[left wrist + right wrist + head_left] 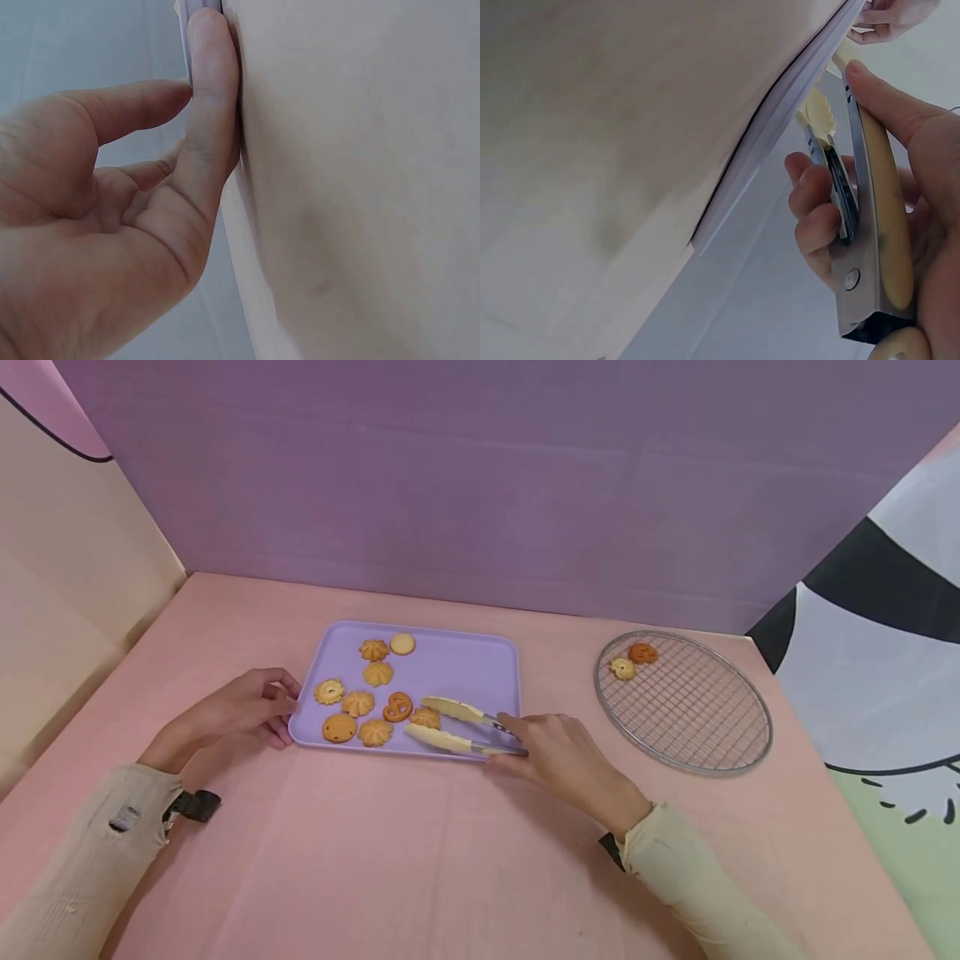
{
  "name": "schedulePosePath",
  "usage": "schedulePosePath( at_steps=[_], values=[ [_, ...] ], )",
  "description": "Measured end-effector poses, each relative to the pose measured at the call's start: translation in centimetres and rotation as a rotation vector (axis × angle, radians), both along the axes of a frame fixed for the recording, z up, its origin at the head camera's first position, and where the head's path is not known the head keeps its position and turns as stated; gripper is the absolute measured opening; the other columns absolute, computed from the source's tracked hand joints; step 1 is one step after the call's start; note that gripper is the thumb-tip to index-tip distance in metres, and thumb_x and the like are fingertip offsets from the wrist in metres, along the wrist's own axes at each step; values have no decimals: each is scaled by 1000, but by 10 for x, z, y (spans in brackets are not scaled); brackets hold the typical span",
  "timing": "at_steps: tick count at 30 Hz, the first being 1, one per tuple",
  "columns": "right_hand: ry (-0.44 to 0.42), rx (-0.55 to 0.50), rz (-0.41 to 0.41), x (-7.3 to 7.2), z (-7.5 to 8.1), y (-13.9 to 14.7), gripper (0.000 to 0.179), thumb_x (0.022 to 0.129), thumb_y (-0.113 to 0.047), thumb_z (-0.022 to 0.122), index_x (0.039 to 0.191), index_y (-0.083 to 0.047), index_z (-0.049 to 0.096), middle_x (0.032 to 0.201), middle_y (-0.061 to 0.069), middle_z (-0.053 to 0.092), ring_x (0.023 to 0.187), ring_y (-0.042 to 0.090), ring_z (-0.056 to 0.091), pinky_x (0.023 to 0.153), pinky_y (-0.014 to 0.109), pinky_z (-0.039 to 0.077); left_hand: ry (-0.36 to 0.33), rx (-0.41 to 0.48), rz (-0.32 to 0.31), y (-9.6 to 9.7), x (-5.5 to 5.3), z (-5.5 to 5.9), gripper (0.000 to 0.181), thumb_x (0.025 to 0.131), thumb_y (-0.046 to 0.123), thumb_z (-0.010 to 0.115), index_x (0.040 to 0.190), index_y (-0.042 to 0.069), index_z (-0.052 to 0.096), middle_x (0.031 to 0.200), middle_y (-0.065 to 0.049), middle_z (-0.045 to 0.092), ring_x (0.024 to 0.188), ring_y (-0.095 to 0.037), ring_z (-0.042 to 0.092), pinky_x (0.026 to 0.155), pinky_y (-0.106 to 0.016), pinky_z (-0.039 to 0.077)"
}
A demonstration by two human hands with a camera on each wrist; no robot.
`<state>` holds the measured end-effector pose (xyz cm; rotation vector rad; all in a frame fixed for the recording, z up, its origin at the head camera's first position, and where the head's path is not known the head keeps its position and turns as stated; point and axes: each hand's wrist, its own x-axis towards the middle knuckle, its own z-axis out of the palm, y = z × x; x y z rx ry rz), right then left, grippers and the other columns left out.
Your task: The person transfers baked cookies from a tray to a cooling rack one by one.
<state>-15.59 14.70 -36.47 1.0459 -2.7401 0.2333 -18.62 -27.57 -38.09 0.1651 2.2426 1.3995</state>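
On the lavender tray (480, 660) lie several cookies, among them a pretzel-shaped cookie (397, 707) and a round one (340, 727). My right hand (562, 752) grips a pair of tongs (874, 217), metal with cream handles and cream tips. The parted tips stand on either side of a flower-shaped cookie (426, 718) near the tray's front edge. At the tray's left front corner, my left hand (251, 703) pinches the rim, thumb (150, 105) against one side and a finger (214, 67) along the other.
Right of the tray, a round wire rack (697, 710) bears a brown cookie (642, 652) and a pale ring cookie (622, 668) near its back left rim. A pink cloth (420, 860) covers the table, with a purple backdrop (480, 485) rising behind it.
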Motion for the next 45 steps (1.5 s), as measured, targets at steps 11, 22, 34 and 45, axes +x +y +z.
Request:
schedulePosePath(
  at_steps=[11,22,34,45],
  values=[
    [51,-4,26,-2,0,0,49,84,-42,78,116,-5,73,80,8,73,54,8,46,45,28,46,2,-13,-3,-1,-1,-2,35,101,5,51,128,-11,37,96,-19,62,73,-25,68,68,-37,62],
    [141,-37,31,-1,4,10,52,85,-43,77,120,-5,71,95,12,76,71,23,72,55,38,57,-9,5,-1,-1,-1,-2,35,101,6,51,128,-11,37,95,-19,62,72,-25,68,68,-37,62],
    [194,-56,13,10,11,37,54,82,-42,79,120,-5,70,90,11,76,69,22,71,52,34,56,-11,8,7,-1,0,-3,34,100,4,51,126,-12,37,95,-19,62,71,-26,69,68,-37,62],
    [277,-101,-4,17,22,61,80,96,-69,30,118,-3,70,76,8,72,51,12,52,42,24,39,-11,-1,9,-1,-1,-4,35,100,4,51,128,-12,36,97,-21,61,71,-26,69,68,-38,62]
  ],
)
